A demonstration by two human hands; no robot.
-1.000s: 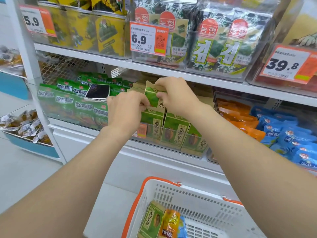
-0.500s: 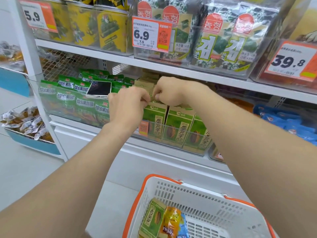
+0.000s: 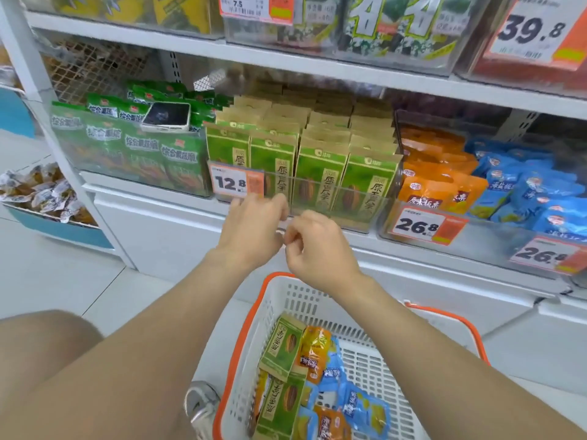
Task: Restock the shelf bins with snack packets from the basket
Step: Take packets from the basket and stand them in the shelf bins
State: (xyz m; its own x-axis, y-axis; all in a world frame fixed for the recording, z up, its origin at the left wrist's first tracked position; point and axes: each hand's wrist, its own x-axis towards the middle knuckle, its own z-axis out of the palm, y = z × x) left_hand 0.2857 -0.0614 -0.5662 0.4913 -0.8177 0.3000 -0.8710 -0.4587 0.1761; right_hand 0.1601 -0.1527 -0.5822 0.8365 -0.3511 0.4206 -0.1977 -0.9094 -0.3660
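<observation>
Both hands are in front of the middle shelf bin, low by its clear front wall. The left hand has its fingers bent loosely and holds nothing. The right hand is just beside it, fingers loosely bent too, with nothing in it. The fingertips may be touching the front edge of the bin, but it is hard to tell. The bin is packed with green seed packets standing up in rows, and a price tag hangs on its front. Below the hands is the basket, white with an orange rim. More snack packets lie inside it: green ones, orange ones and blue ones. A phone lies on top of the green packs in the bin to the left. The bins to the right hold orange packs and blue packs.
</observation>
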